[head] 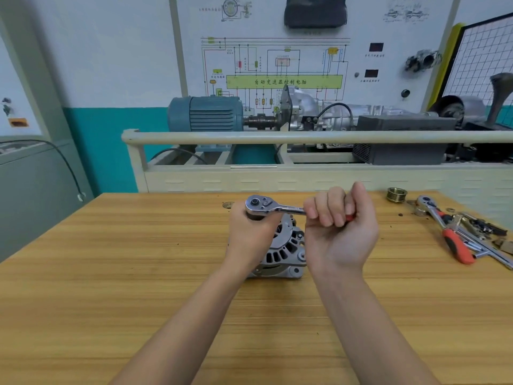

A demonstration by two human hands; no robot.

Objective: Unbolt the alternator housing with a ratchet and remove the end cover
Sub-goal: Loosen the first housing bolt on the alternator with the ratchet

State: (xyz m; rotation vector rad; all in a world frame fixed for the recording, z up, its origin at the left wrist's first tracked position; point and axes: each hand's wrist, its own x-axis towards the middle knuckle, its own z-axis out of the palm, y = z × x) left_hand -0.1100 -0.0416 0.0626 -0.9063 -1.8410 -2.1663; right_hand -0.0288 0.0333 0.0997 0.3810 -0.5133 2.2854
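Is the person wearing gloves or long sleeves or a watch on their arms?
No. Both hands, the left hand and the right hand, are bare, without gloves. The forearms are uncovered all the way down the picture, so no sleeves show. No watch, ring or bracelet shows.

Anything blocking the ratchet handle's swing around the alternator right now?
Nothing visible. The right hand grips the ratchet handle above the alternator; the left hand steadies its head. The spare tools lie far right on the table.
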